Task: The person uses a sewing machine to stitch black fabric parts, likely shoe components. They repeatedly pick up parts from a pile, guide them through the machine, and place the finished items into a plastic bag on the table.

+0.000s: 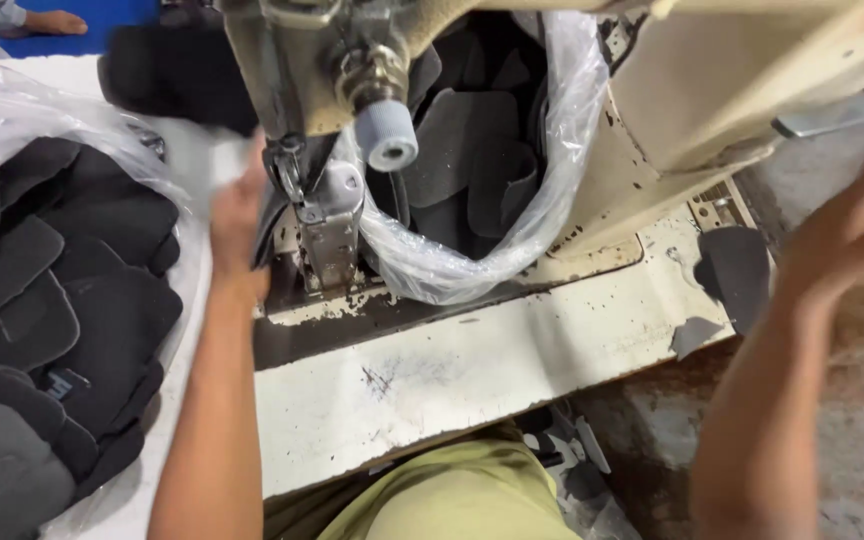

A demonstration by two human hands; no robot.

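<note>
Left hand (237, 225): raised beside the needle area of the cream-coloured, paint-chipped industrial sewing machine (672, 90), fingers curled onto a dark grey fabric piece (274, 215) that lies under the metal presser foot (327, 240). The grip looks closed on the fabric edge, though the fingertips are blurred. Forearm runs straight up from the lower frame, wrist slightly bent toward the machine.

Right hand (862, 225): lifted at the right edge, motion-blurred, wrist cocked back, near the machine's side; cannot tell whether the fingers are spread or closed, and nothing visible in it.

Step in hand, as judged: positioning the piece at the foot for stitching. The next move calls for a steady left-hand guide and the edge kept aligned with the needle.

Outward: a grey ribbed knob (389, 135) above the foot; a clear plastic bag of dark grey cut felt pieces (472, 170) behind the machine arm; another stack of dark grey shaped pieces (52, 310) at left (also in plastic). The worn white desk (472, 370) carries the machine; one loose dark piece (734, 272) lies at its right corner.
</note>
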